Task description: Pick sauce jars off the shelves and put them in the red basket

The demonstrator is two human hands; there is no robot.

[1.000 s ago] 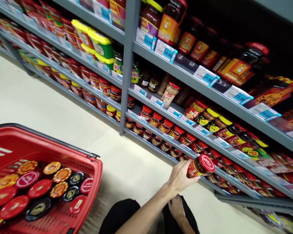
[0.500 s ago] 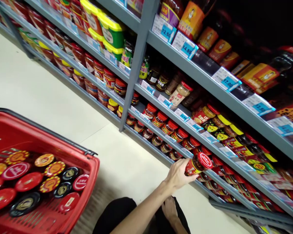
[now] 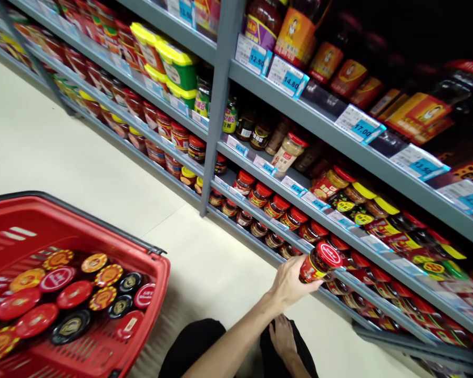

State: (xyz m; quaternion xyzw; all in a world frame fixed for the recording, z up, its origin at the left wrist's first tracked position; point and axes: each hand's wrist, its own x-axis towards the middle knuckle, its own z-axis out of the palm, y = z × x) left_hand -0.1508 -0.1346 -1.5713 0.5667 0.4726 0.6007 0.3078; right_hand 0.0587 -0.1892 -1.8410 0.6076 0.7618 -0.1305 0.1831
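Note:
My left hand [image 3: 291, 283] is shut on a glass jar of dark red sauce with a red lid [image 3: 320, 262], holding it low in front of the shelf's lower rows. The jar's label is partly covered by my fingers. My right hand [image 3: 283, 336] hangs down beside my black shorts [image 3: 193, 346], holding nothing. At the lower left stands a red plastic shopping basket [image 3: 157, 268], and several jars lie in it with their lids up, including a red lid [image 3: 74, 294]. Neither hand touches the basket's visible rim.
Grey metal shelves with an upright post [image 3: 219, 105] run diagonally across the view. They carry many sauce jars and bottles, such as a row of red-lidded jars [image 3: 276, 207], with blue-and-white price labels [image 3: 358, 123] on the edges. A pale tiled floor [image 3: 82, 157] lies to the left.
The jar stays in my left hand, which has barely moved. The view has swung slightly, shifting the shelves and basket in the frame.

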